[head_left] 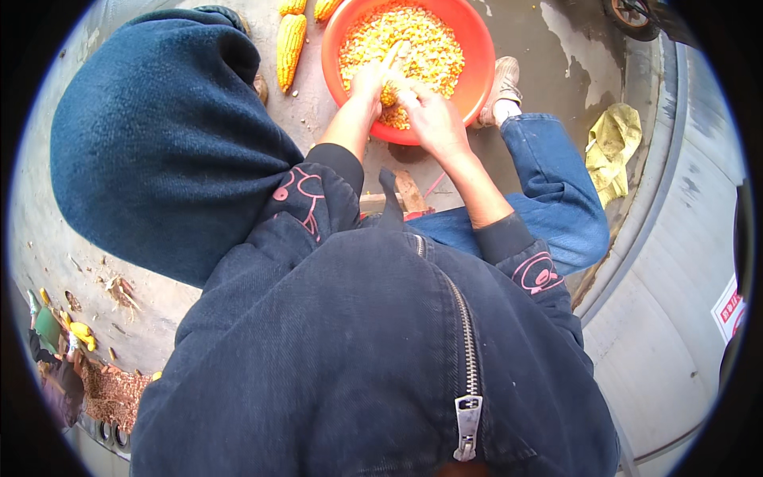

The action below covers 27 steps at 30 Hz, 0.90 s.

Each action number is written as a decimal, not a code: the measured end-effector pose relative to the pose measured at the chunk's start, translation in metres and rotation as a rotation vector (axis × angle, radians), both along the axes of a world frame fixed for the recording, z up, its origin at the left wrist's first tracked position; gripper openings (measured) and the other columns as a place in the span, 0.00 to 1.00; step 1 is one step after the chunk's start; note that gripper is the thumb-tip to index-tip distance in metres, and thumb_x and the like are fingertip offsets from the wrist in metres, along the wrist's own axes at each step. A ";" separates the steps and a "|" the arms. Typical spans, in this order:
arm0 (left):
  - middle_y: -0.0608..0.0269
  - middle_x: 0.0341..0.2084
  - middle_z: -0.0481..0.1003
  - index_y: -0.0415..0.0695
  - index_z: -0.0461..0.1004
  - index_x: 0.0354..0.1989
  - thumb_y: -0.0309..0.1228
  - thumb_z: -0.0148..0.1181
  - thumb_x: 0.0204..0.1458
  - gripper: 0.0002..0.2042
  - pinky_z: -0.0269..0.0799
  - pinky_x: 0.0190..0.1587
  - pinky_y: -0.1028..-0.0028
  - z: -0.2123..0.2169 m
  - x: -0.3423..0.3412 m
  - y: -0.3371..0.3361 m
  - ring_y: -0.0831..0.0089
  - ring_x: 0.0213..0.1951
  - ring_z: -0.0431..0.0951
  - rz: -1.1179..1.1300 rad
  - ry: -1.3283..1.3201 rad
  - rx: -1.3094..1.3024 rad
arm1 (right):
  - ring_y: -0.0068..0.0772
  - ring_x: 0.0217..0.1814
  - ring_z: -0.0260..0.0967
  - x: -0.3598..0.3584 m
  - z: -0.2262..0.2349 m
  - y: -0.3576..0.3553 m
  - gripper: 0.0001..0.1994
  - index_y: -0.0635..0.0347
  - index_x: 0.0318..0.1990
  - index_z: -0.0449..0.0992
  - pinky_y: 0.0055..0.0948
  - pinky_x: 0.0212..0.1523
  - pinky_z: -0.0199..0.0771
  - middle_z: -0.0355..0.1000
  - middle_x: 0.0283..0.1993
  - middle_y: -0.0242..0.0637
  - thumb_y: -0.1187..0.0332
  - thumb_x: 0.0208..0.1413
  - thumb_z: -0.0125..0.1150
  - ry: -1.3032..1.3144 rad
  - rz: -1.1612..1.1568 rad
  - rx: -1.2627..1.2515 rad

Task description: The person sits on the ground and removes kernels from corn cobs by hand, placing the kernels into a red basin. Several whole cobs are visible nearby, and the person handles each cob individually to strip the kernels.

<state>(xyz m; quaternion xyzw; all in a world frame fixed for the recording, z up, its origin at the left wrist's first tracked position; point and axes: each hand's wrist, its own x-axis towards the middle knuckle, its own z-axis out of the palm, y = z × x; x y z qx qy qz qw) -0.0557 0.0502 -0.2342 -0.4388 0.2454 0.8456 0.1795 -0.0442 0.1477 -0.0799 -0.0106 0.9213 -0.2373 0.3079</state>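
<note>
An orange plastic basin (477, 56) full of loose yellow corn kernels (413, 40) sits on the concrete ground in front of me. Both my hands are over its near side, gripping one corn cob (391, 67) between them. My left hand (367, 81) wraps the cob from the left. My right hand (429, 115) holds it from the right, thumb pressed on the kernels. The cob's pale stripped end points up toward the basin's middle.
Whole yellow corn cobs (290, 40) lie on the ground left of the basin. A yellow cloth (612, 143) is crumpled at the right by a curved concrete edge. My shoe (502, 83) rests beside the basin. Husk scraps and a grain pile (111, 389) lie at lower left.
</note>
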 end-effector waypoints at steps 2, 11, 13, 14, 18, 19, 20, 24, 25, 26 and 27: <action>0.57 0.37 0.78 0.51 0.70 0.52 0.41 0.41 0.67 0.14 0.73 0.20 0.66 -0.061 -0.002 0.011 0.70 0.32 0.76 0.122 0.034 -0.047 | 0.53 0.55 0.73 0.009 -0.015 -0.006 0.22 0.43 0.56 0.76 0.46 0.55 0.71 0.78 0.49 0.46 0.46 0.63 0.45 0.021 0.010 0.117; 0.68 0.37 0.80 0.56 0.72 0.52 0.55 0.36 0.66 0.22 0.75 0.21 0.66 0.012 -0.004 -0.004 0.68 0.30 0.79 -0.066 -0.003 0.026 | 0.53 0.61 0.69 -0.023 -0.060 0.028 0.36 0.57 0.55 0.77 0.43 0.62 0.64 0.74 0.56 0.52 0.36 0.63 0.37 0.119 -0.355 -0.137; 0.69 0.36 0.79 0.57 0.73 0.51 0.55 0.39 0.66 0.21 0.76 0.23 0.67 0.017 -0.003 -0.009 0.69 0.31 0.79 -0.184 -0.042 -0.017 | 0.53 0.63 0.68 -0.025 -0.072 0.045 0.38 0.61 0.55 0.77 0.43 0.64 0.62 0.73 0.57 0.54 0.34 0.62 0.37 -0.021 -0.295 0.024; 0.70 0.36 0.79 0.57 0.73 0.51 0.55 0.40 0.66 0.21 0.76 0.23 0.67 0.024 -0.005 -0.009 0.69 0.31 0.79 -0.250 -0.051 -0.041 | 0.53 0.64 0.67 -0.029 -0.074 0.050 0.39 0.63 0.55 0.76 0.42 0.65 0.61 0.73 0.57 0.56 0.34 0.62 0.36 -0.080 -0.273 0.103; 0.66 0.32 0.78 0.55 0.73 0.48 0.55 0.51 0.62 0.19 0.79 0.26 0.67 0.036 -0.005 -0.010 0.68 0.29 0.79 -0.304 0.016 -0.076 | 0.53 0.64 0.66 -0.023 -0.058 0.046 0.37 0.58 0.61 0.72 0.44 0.64 0.62 0.71 0.59 0.56 0.36 0.60 0.43 0.095 -0.310 0.204; 0.65 0.30 0.77 0.54 0.72 0.48 0.53 0.55 0.60 0.18 0.80 0.27 0.66 0.033 -0.007 -0.013 0.68 0.29 0.78 -0.322 0.048 -0.027 | 0.53 0.63 0.67 -0.027 -0.058 0.046 0.35 0.58 0.61 0.72 0.44 0.64 0.63 0.71 0.59 0.56 0.37 0.60 0.46 0.126 -0.324 0.148; 0.65 0.30 0.77 0.53 0.72 0.47 0.52 0.56 0.60 0.17 0.80 0.28 0.66 0.034 -0.009 -0.013 0.68 0.28 0.78 -0.333 0.046 -0.036 | 0.53 0.62 0.68 -0.030 -0.060 0.049 0.34 0.58 0.61 0.72 0.43 0.63 0.64 0.71 0.59 0.56 0.39 0.60 0.48 0.158 -0.339 0.093; 0.62 0.33 0.76 0.51 0.69 0.48 0.45 0.55 0.60 0.15 0.80 0.29 0.66 0.047 -0.012 -0.007 0.66 0.29 0.78 -0.374 0.049 0.004 | 0.42 0.50 0.74 -0.035 -0.085 0.061 0.27 0.54 0.57 0.75 0.37 0.46 0.73 0.75 0.52 0.49 0.44 0.59 0.56 -0.059 -0.582 -0.349; 0.60 0.35 0.76 0.50 0.68 0.49 0.44 0.55 0.60 0.15 0.80 0.29 0.65 0.052 -0.011 -0.004 0.65 0.31 0.78 -0.355 0.050 0.035 | 0.36 0.45 0.75 -0.035 -0.079 0.054 0.25 0.53 0.54 0.76 0.34 0.39 0.75 0.76 0.48 0.43 0.45 0.59 0.57 -0.180 -0.744 -0.493; 0.58 0.38 0.76 0.49 0.68 0.52 0.43 0.52 0.61 0.15 0.81 0.30 0.66 0.051 -0.010 -0.006 0.64 0.33 0.79 -0.357 0.066 0.087 | 0.30 0.39 0.75 -0.033 -0.070 0.043 0.23 0.52 0.52 0.76 0.30 0.31 0.76 0.77 0.43 0.38 0.45 0.58 0.58 -0.299 -0.904 -0.612; 0.57 0.38 0.77 0.47 0.68 0.53 0.43 0.49 0.62 0.17 0.81 0.31 0.65 0.058 -0.009 -0.005 0.63 0.34 0.79 -0.313 0.081 0.154 | 0.27 0.36 0.74 -0.034 -0.068 0.034 0.22 0.52 0.50 0.76 0.27 0.28 0.75 0.76 0.39 0.34 0.46 0.59 0.58 -0.376 -1.002 -0.700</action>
